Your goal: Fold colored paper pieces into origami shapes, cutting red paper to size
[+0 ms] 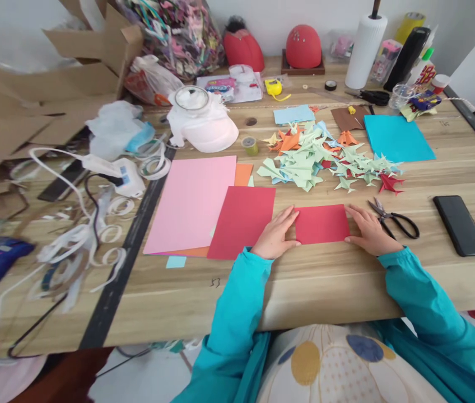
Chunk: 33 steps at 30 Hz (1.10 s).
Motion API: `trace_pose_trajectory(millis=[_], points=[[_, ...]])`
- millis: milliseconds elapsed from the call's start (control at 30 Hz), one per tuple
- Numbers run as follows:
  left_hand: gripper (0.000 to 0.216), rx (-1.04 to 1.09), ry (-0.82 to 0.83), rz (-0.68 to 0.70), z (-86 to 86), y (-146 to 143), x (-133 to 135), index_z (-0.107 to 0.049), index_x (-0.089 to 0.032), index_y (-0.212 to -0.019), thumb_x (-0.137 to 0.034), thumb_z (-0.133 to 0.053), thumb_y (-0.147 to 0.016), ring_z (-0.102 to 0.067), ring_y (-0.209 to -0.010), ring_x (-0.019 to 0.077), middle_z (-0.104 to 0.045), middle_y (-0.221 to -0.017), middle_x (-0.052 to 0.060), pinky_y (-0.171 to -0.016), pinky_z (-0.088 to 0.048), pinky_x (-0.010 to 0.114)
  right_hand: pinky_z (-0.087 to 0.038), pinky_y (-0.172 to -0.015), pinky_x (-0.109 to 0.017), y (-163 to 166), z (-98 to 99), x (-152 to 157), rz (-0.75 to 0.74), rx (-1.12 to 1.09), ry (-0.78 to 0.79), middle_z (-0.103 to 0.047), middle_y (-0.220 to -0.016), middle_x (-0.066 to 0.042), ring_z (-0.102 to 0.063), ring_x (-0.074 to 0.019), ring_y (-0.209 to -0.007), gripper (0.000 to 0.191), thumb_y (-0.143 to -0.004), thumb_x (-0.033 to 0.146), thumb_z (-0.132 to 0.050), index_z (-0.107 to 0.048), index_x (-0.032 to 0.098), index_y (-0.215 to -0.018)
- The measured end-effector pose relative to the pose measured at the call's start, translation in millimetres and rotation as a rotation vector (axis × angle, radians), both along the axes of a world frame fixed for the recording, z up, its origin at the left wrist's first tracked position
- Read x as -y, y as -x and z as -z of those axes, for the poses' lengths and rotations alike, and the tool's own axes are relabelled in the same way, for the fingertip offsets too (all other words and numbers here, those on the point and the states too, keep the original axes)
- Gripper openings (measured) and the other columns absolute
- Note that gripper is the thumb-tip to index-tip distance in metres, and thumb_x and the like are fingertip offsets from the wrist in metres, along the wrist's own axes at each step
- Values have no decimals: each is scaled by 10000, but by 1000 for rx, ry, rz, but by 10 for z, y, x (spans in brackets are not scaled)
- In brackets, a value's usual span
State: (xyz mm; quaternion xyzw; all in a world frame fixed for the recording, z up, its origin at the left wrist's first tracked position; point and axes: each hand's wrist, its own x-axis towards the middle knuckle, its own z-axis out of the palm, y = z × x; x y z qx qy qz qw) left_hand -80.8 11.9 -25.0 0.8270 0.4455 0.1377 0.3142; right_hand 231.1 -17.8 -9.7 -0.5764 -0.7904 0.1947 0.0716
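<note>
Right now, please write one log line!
left hand: red paper rectangle, touching left edge; right hand: touching its right edge; black-handled scissors: beside right hand; smartphone: far right

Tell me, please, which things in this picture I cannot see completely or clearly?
In the head view:
- Small red paper between left hand and right hand: underside hidden against the table.
- Orange sheet: mostly covered by pink sheet and larger red sheet.
- Cardboard box: cut off by top and left edges.
- Blue wrapper: print too small to read.
</note>
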Motion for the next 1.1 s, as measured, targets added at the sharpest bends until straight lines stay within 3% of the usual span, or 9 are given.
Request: trace_pose_trajectory(millis=[133,267,367,500,600,700,800,900,1100], points=[[787,91,-35,12,2,70,-5,-415,-230,-1406,-256,-764,-701,-293,-1409,303,-338,-1513,136,-1129,-315,496,-331,-1068,-507,-74,22,-31,-47,-63,-8,-338,-1495,-137,-349,-320,-1353,749,-799,310,-573,-256,222,-1471],[553,194,-285,-110,-8,-70,108,-572,-219,-1259,-268,-745,-736,-483,-1263,275,-522,-1364,125,-1047,-423,482,-365,-1023,-532,-51,43,-8,-22,10,-29,-334,-1489,-139,-359,-354,-1332,624,-813,329,-573,-402,256,-1409],[403,125,-518,50,1,-266,182,-654,-198,-1114,-356,-733,-753,-481,-1235,295,-581,-1284,112,-1021,-430,499,-372,-992,-553,5,46,35,-18,113,-77,-340,-1477,-139,-375,-383,-1305,527,-823,351,-584,-504,300,-1341],[200,-74,-680,222,17,-474,193,-662,-142,-1034,-237,-544,-904,-582,-1033,215,-666,-1075,94,-866,-504,358,-356,-993,-553,121,17,102,-50,197,-180,-365,-1446,-184,-365,-401,-1298,520,-823,426,-607,-547,265,-1313],[209,-225,-784,243,5,-543,193,-657,-140,-993,-183,-459,-940,-587,-953,200,-674,-1004,82,-787,-486,335,-331,-991,-564,256,-13,136,-66,209,-299,-413,-1407,-190,-371,-395,-1282,450,-829,429,-609,-608,245,-1240],[225,-297,-867,231,-9,-583,226,-645,-129,-976,-157,-424,-948,-582,-888,195,-669,-963,87,-723,-450,326,-239,-1028,-583,423,-28,128,-152,193,-444,-544,-1295,-140,-413,-344,-1243,249,-879,350,-560,-688,248,-1067],[238,-327,-918,182,-2,-625,264,-637,-124,-918,-140,-401,-944,-571,-800,193,-657,-887,87,-670,-407,335,-280,-1008,-466,577,-9,80,-297,181,-571,-678,-973,-89,-542,-238,-996,200,-894,170,-504,-701,193,-915],[237,-330,-959,156,11,-655,276,-620,-128,-792,-135,-422,-920,-551,-726,197,-625,-770,79,-644,-370,353,-358,-873,-371,671,33,34,-398,176,-665,-665,-774,-71,-529,-187,-752,194,-866,105,-505,-681,145,-797],[241,-283,-986,182,-84,-597,245,-617,-143,-780,-195,-433,-927,-551,-745,190,-629,-749,72,-649,-352,356,-360,-880,-377,645,68,13,-425,85,-822,-688,-781,-71,-540,-180,-738,237,-857,66,-461,-677,149,-810]])
